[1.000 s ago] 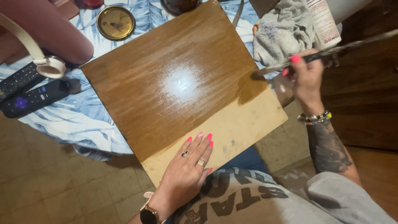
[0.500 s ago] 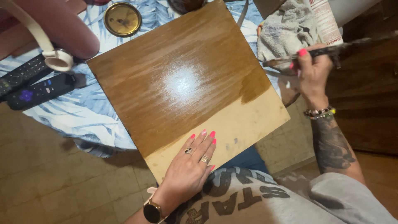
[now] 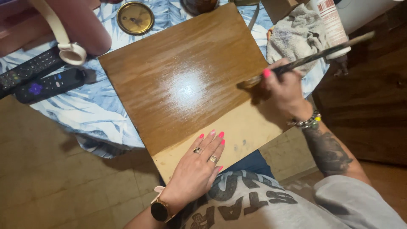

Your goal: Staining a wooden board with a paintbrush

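Note:
A square wooden board [image 3: 182, 85] lies on the table, most of it dark and glossy with wet stain, a pale bare strip [image 3: 237, 135] left along the near edge. My right hand [image 3: 284, 91] grips a long paintbrush [image 3: 313, 57], its bristles touching the board's right side at the border of the stained part. My left hand [image 3: 199, 165] lies flat on the bare strip, fingers spread, holding the board down.
A grey rag [image 3: 292, 36] and a white canister [image 3: 333, 23] sit at the back right. A round brass lid [image 3: 135, 18] lies behind the board. Two remote controls [image 3: 42, 78] and white headphones [image 3: 68, 46] lie left on the blue leaf-print cloth [image 3: 97, 114].
My right hand has brought the brush down from the board's right corner onto its surface. The left hand has stayed on the bare strip.

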